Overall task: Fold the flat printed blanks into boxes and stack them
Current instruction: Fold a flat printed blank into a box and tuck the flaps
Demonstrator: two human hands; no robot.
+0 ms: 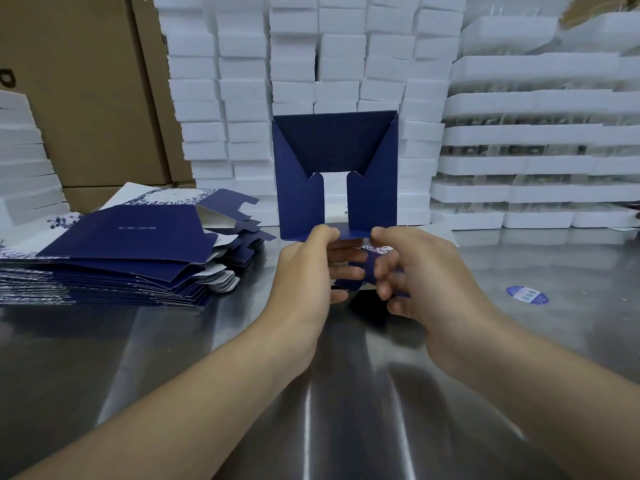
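Above the table (207, 358), both hands' grips pinch the box (334, 174).

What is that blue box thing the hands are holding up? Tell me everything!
The half-folded box is dark blue card, held upright above the steel table. Its top flap and two angled side flaps are turned in, leaving a narrow gap in the middle where white shows through. The left hand and right hand pinch its unclosed bottom flaps.
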